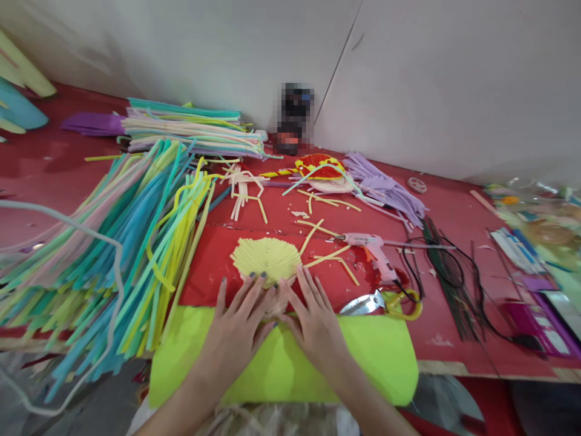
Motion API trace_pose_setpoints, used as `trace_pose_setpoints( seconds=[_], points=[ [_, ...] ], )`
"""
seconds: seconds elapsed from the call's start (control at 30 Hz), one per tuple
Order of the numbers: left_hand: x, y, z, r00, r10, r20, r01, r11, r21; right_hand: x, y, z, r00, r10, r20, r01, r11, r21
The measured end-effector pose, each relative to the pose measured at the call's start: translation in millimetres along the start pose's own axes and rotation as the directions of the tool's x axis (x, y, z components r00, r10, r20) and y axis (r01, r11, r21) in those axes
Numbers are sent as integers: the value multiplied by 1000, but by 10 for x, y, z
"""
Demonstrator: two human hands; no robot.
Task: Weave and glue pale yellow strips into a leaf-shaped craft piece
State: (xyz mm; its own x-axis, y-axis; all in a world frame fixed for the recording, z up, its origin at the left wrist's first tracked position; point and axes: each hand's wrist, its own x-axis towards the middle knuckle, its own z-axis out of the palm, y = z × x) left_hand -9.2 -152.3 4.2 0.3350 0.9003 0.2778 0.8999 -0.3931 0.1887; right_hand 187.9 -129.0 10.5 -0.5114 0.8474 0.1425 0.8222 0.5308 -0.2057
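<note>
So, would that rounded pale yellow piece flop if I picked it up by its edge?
The pale yellow piece may flex somewhat, being built from slender strips, though their close rows could keep it fairly firm. It's probably light, as it looks thin. Rolling seems unlikely: it lies broad and low.

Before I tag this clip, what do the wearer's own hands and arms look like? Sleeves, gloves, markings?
Two bare hands, left and right, no gloves. Forearms uncovered as far as the picture shows; no sleeves, watch or bracelet visible. Dark, bluish nails on the left; right nail colour unclear.
</note>
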Motion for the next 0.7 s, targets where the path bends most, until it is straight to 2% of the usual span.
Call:
trace_pose_setpoints(
  seconds=[0.3, 0.7],
  points=[
    [12, 11, -19, 1000, -10, 7, 10, 1000, -15, 69, 34, -53, 997, -38, 65, 39, 999, -26],
    [6, 4, -19, 999, -17, 40, 18, 1000, -25, 75, 46, -60, 998, -26, 62, 26, 1000, -1]
  ],
)
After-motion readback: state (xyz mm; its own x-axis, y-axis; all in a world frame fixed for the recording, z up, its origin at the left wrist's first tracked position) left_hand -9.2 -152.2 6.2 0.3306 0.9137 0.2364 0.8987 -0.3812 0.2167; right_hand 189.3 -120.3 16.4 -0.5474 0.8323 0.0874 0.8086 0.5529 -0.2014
